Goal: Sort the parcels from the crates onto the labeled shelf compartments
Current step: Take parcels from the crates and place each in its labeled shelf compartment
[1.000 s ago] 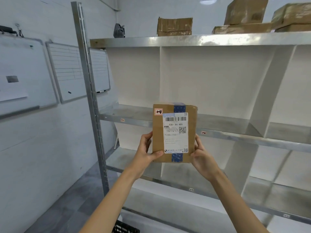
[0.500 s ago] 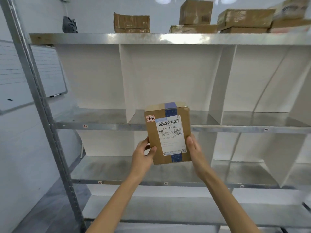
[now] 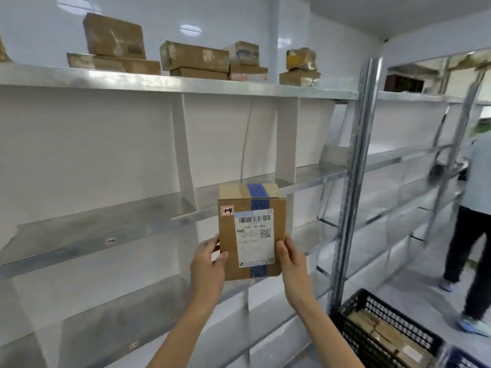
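- The person has swung round to the right along the shelf (image 3: 148, 226) over the last second. The whiteboards have dropped out of sight, and a black crate (image 3: 382, 313) and another person (image 3: 475, 235) have come in on the right.
- The parcel (image 3: 252, 232) hasn't changed hands. It is still held up in front of the middle tier and touches no compartment.
- I'd say they are still hunting for the matching slot. The small tag (image 3: 110, 240) on the shelf edge is too tiny to read.
- The left hand (image 3: 208, 266) grips the lower left corner with its thumb on the front. The right hand (image 3: 292, 264) clamps the lower right edge.
- The box stands nearly upright with its long axis vertical. Its shipping label (image 3: 255, 240) and red-bordered sticker (image 3: 227, 210) face the holder, barcode uppermost.
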